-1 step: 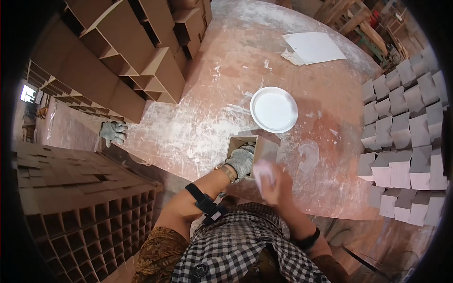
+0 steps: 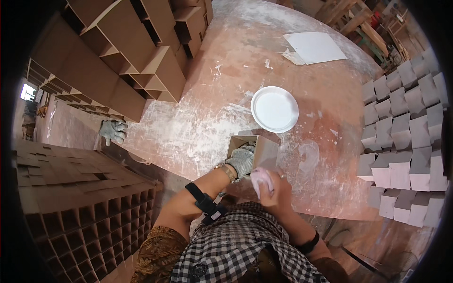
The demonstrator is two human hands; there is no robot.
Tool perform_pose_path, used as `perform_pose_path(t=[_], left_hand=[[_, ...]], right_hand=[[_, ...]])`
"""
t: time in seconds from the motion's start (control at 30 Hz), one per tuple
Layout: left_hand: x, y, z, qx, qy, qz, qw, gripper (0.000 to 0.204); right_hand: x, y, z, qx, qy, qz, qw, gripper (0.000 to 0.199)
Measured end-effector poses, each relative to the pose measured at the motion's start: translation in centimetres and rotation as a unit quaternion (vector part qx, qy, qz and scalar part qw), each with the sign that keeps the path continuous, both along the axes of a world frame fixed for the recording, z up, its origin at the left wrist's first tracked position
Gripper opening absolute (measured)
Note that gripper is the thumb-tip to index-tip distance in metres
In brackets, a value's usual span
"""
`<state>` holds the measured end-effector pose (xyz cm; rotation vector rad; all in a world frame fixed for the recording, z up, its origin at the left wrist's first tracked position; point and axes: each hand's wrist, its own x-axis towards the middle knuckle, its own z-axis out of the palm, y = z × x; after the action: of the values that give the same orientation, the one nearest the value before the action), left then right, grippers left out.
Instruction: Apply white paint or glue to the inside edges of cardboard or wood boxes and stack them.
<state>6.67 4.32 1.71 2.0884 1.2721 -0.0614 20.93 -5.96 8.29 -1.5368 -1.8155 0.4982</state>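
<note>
A small open-ended box (image 2: 269, 152) of brown board stands at the near edge of the table, its right side pale. My left hand (image 2: 242, 160), in a grey knitted glove, reaches into its open end and grips it from inside; the fingertips are partly hidden by the walls. Close to the box's near right corner, my bare right hand (image 2: 279, 191) is closed around a soft, crumpled pinkish-white cloth (image 2: 261, 181). Beyond the box lies a round white shallow dish (image 2: 274, 109) with something white in it.
Brown board boxes (image 2: 163, 78) are stacked at the far left, with more open-ended boxes (image 2: 85, 217) at the near left. Rows of pale grey boxes (image 2: 401, 129) stand right. A grey glove (image 2: 113, 131) lies on the left table edge; a white sheet (image 2: 318, 48) lies far back.
My right hand and the cloth have shifted slightly toward me. My left hand and the box stay in place.
</note>
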Motion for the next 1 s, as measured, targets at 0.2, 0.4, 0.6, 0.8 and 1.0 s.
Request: perform_pose_path(t=[0.2, 0.4, 0.6, 0.8, 1.0], left_hand=[[0.5, 0.2, -0.6, -0.028, -0.075, 0.058, 0.995, 0.039], [0.5, 0.5, -3.0, 0.009, -0.035, -0.027, 0.999, 0.039], [0.4, -0.3, -8.6, 0.018, -0.211, 0.062, 0.975, 0.035], [0.4, -0.1, -9.1, 0.042, -0.083, 0.003, 0.996, 0.034], [1.0, 0.7, -6.1, -0.06, -0.057, 0.041, 0.996, 0.034]], right_hand=[[0.3, 9.5, -0.1, 0.001, 0.03, -0.047, 0.998, 0.029], [-0.1, 1.7, 0.5, -0.027, 0.017, 0.03, 0.999, 0.028], [0.1, 6.4, 0.5, -0.002, 0.019, 0.022, 1.0, 0.031], [1.2, 5.5, -1.3, 0.037, 0.008, 0.078, 0.996, 0.034], [2.1, 2.9, -0.4, 0.007, -0.019, 0.12, 0.993, 0.036]])
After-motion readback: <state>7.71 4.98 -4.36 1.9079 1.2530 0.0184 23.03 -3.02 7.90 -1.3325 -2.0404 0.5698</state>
